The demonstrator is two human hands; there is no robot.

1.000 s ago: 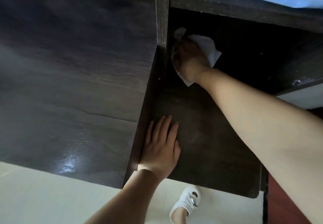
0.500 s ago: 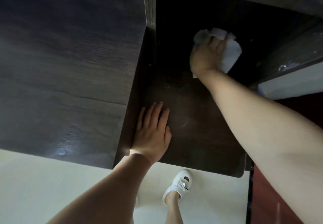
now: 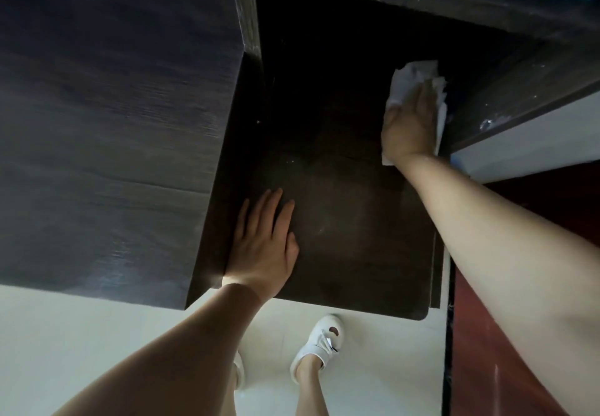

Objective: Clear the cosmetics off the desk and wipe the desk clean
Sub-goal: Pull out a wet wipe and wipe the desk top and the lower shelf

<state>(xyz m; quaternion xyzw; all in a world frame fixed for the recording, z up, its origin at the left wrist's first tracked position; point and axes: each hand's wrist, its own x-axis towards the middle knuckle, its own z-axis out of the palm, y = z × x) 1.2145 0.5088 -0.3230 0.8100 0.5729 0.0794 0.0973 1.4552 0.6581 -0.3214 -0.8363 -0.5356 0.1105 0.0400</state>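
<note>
A person's right hand (image 3: 409,126) presses a white tissue (image 3: 411,82) flat-fingered against the counter (image 3: 341,221), far right corner; unwiped surface lies leftward, where the left hand (image 3: 263,247) rests open.

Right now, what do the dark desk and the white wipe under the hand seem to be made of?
The desk looks like dark wood or wood-look laminate: faint grain lines, a dull sheen, pale specks. The wipe looks like thin paper tissue or a soft cloth: white, crumpled, with a ragged edge. The look alone does not settle either.
</note>
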